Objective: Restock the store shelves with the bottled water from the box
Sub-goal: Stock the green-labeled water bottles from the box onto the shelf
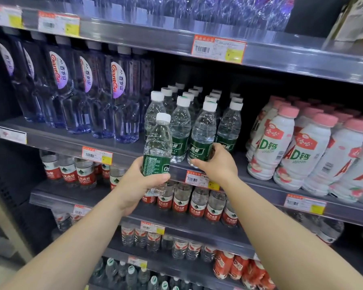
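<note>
My left hand point(137, 185) grips a green-labelled water bottle point(157, 151) with a white cap, upright in front of the shelf edge. My right hand point(217, 162) holds the lower part of a second green-labelled bottle point(203, 132) that stands at the front of the middle shelf point(122, 150). Several more green-labelled bottles point(181, 122) stand in rows behind and beside it. The box is out of view.
Tall clear bottles with purple labels point(122, 95) fill the same shelf to the left. White milk-drink bottles with pink caps point(285, 143) stand to the right. Red-labelled water bottles point(197, 206) line the lower shelves. Price tags point(218, 48) run along the shelf edges.
</note>
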The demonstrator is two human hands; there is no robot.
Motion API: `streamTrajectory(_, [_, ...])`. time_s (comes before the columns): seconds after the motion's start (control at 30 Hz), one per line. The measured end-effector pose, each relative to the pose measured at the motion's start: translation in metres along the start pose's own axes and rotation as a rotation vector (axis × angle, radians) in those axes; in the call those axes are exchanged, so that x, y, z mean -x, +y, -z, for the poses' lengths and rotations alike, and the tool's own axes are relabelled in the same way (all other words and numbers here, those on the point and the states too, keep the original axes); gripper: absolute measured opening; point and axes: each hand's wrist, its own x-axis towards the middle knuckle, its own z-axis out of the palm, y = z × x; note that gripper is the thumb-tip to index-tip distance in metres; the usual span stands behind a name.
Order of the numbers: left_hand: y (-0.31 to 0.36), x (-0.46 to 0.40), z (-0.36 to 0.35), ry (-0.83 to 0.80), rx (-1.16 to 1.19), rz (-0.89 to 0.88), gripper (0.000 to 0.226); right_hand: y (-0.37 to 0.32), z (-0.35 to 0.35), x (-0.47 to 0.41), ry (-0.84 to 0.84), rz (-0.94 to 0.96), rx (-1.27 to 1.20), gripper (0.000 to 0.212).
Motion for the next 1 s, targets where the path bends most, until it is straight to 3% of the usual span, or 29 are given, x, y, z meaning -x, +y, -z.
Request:
streamTrajectory(0.13, [0.002,0.001,-0.012,-0.01,0.014,-0.012,0.069,-0.001,0.004,0.006,0.036,0.014,-0.105,0.077])
streamTrajectory(0.23, [0.004,0.003,-0.023,-0.044,0.037,-0.01,0.071,-0.005,0.019,0.025,0.262,0.105,-0.268,0.049])
streamTrajectory(0.27, [0.005,0.003,-0.027,-0.068,0.049,-0.002,0.07,-0.007,0.027,0.032,0.25,0.128,-0.355,0.037])
streamTrajectory(0.33, [0.007,0.004,-0.037,-0.18,0.118,0.025,0.073,-0.009,0.038,0.041,-0.039,0.137,-0.492,0.033])
streamTrajectory(0.4, [0.007,0.005,-0.05,-0.345,0.238,0.064,0.077,-0.009,0.045,0.047,-0.446,0.1,-0.567,0.06])
streamTrajectory(0.47, [0.008,0.006,-0.063,-0.459,0.298,0.081,0.074,-0.006,0.051,0.05,-0.627,0.068,-0.658,0.066])
streamTrajectory(0.53, [0.008,0.008,-0.077,-0.465,0.25,0.07,0.067,-0.002,0.062,0.052,-0.597,0.067,-0.666,0.054])
streamTrajectory(0.63, [0.01,0.009,-0.099,-0.266,-0.021,0.0,0.064,0.007,0.073,0.057,-0.435,0.033,-0.557,0.045])
streamTrajectory(0.73, [0.007,0.011,-0.118,-0.084,-0.274,-0.061,0.078,0.014,0.071,0.06,-0.348,-0.034,-0.461,0.075])
streamTrajectory(0.8, [-0.002,0.012,-0.124,-0.126,-0.297,-0.106,0.087,0.018,0.068,0.061,-0.313,-0.056,-0.486,0.066])
streamTrajectory(0.9, [-0.006,0.014,-0.121,-0.233,-0.29,-0.136,0.076,0.024,0.074,0.061,-0.3,-0.085,-0.567,0.038])
streamTrajectory(1.0, [-0.005,0.013,-0.115,-0.257,-0.274,-0.177,0.079,0.029,0.081,0.061,-0.3,-0.117,-0.731,0.037])
